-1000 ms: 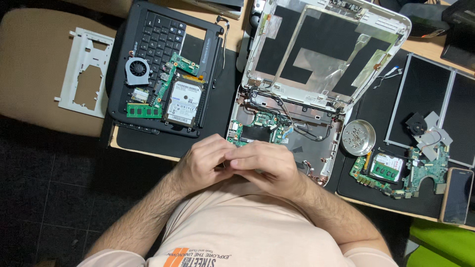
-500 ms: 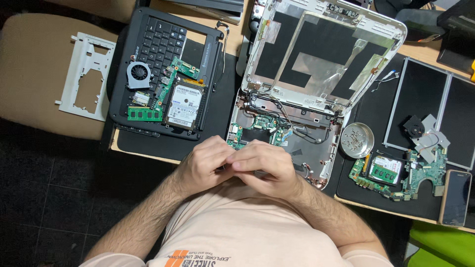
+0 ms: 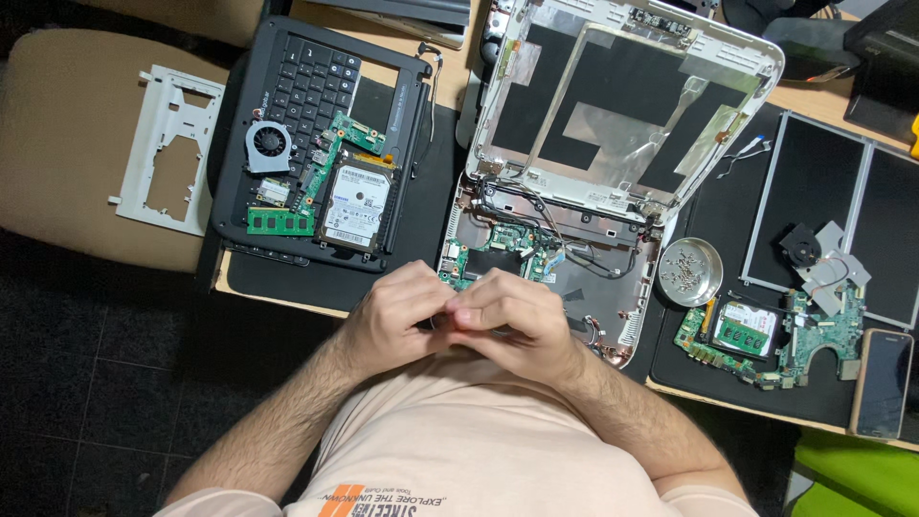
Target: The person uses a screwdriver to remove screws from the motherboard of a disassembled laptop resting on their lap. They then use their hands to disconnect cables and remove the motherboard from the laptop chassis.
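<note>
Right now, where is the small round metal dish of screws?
In the head view, the round metal dish sits right of centre on the black mat, just right of the opened white laptop base and above a green circuit board.

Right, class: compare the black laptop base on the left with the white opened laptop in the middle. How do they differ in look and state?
The black laptop base lies flat, with a loose fan, hard drive and green boards piled on its keyboard. The white opened laptop has its lid raised, the screen panel gone, and its boards and cables bared in the base. The left hand and right hand meet in front of the white one. Both are partly dismantled.
</note>
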